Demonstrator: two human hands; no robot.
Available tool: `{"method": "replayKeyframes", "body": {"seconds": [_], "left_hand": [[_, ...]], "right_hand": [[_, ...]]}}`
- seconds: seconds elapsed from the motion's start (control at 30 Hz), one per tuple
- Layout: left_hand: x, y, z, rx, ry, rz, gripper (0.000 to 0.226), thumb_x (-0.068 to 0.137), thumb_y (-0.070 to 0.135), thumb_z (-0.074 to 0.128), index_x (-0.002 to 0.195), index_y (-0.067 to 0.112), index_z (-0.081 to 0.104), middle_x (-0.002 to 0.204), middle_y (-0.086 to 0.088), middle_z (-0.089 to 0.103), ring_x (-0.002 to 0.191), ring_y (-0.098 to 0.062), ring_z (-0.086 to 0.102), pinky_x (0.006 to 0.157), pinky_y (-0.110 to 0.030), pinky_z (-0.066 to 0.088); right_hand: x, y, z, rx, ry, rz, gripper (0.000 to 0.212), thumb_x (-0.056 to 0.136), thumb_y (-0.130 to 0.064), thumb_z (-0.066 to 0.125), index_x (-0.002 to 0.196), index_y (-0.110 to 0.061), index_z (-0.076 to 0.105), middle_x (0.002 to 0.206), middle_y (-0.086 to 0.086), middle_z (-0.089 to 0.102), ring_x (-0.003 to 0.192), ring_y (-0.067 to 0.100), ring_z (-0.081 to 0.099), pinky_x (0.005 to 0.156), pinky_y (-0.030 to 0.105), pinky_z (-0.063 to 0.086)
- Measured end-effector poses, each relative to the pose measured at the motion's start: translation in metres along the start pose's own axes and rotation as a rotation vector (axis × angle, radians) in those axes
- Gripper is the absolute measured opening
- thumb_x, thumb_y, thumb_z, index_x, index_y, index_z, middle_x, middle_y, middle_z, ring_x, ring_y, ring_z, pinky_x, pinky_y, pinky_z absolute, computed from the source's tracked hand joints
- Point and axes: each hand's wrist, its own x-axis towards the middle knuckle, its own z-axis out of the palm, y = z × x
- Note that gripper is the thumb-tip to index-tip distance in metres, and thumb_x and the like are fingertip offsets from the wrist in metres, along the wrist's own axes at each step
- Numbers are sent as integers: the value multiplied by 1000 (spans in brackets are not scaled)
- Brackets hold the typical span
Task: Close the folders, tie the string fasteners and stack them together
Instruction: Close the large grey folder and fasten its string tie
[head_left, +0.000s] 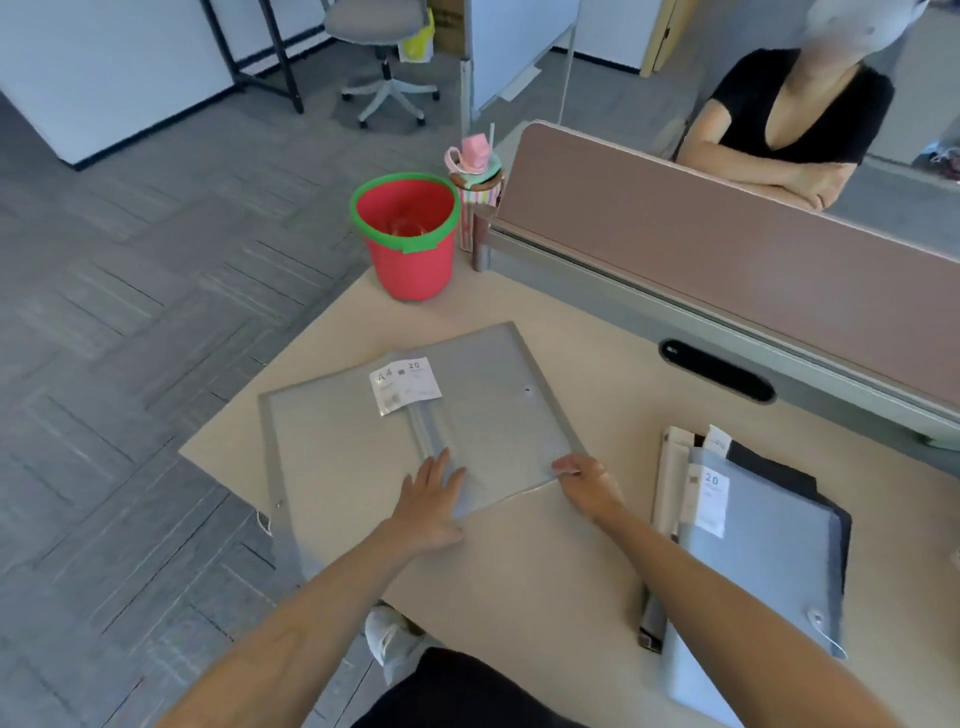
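Beige desk (545, 561): open grey folder (363, 441) lies flat at its left corner, spine running away from you. Your left hand (431, 504) presses flat, fingers spread, on the spine; right hand (589, 486) pinches the folder's near right corner. Folder stack (753, 571) sits at the right edge, red bucket (408, 236) at the far corner.

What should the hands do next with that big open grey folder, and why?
Probably fold it shut. The folder lies spread open, the left hand presses flat near its spine, and the right hand pinches the right cover's near corner, so lifting that cover over leftwards seems next.
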Motion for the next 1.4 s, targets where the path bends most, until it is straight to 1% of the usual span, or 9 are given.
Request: {"method": "replayKeyframes", "body": {"seconds": [0.13, 0.23, 0.33, 0.53, 0.7, 0.83, 0.93, 1.23, 1.4], "left_hand": [[6, -10, 7, -22, 71, 42, 81, 86, 25, 65, 153, 16, 20, 164, -10, -6, 151, -29, -1, 118, -43, 25], [10, -15, 5, -82, 107, 37, 72, 87, 19, 62, 150, 18, 26, 164, -4, 0, 151, -26, 0, 104, -46, 43], [8, -15, 5, -51, 107, 50, 72, 87, 20, 63, 149, 17, 27, 163, -3, 2, 151, -27, -1, 94, -46, 51], [12, -17, 7, -50, 99, 19, 81, 83, 22, 68, 150, 17, 22, 163, -3, -6, 151, -27, -8, 103, -55, 42], [5, -26, -11, -116, 113, 99, 85, 84, 30, 67, 153, 18, 19, 164, -2, -1, 151, -24, -8, 105, -43, 44], [-2, -40, -19, -246, 173, 157, 85, 82, 32, 68, 152, 18, 23, 163, -2, 9, 152, -19, -1, 117, -35, 27], [-8, -43, -24, -316, 220, 167, 81, 83, 29, 68, 151, 17, 26, 162, -2, 13, 151, -16, 4, 118, -27, 16], [-24, -45, -23, -388, 258, 142, 68, 86, 24, 68, 146, 14, 37, 161, -5, 16, 150, -17, 13, 115, -20, 14], [-28, -47, -22, -418, 230, 114, 64, 85, 21, 68, 143, 16, 41, 159, -5, 23, 148, -19, 22, 117, -28, 23]], "right_hand": [[8, -10, 11, -13, -25, 14, 30, 90, -2, 45, 105, -9, 70, 117, 11, 67, 93, 26, 63, 62, 20, 43], [14, -11, 10, -13, -50, 37, 29, 90, -2, 46, 108, -6, 69, 114, 16, 66, 88, 22, 58, 48, 5, 38], [20, -9, 3, -23, -35, 56, 28, 91, -3, 47, 109, -4, 68, 116, 19, 66, 90, 25, 59, 48, 2, 36], [26, -6, -11, -70, -7, 110, 28, 91, -9, 48, 111, -8, 68, 115, 15, 67, 85, 19, 54, 53, 10, 39], [30, -2, -19, -80, -7, 167, 31, 89, -11, 51, 116, -11, 64, 113, 13, 66, 87, 23, 56, 71, 25, 41], [35, 0, -21, 0, -29, 221, 36, 84, -11, 53, 119, -11, 62, 99, 8, 63, 85, 24, 58, 77, 37, 51], [28, -13, -22, 229, -33, 298, 40, 87, -12, 56, 127, -15, 55, 106, 9, 60, 96, 25, 58, 80, 36, 49], [21, -34, -27, 716, 37, 212, 26, 89, -27, 67, 103, -5, 63, 85, 8, 65, 68, 20, 66, 73, 34, 58], [12, -54, -15, 617, -53, 47, 23, 96, -15, 55, 117, -9, 51, 96, 16, 71, 51, 17, 70, 52, 27, 59]]}}
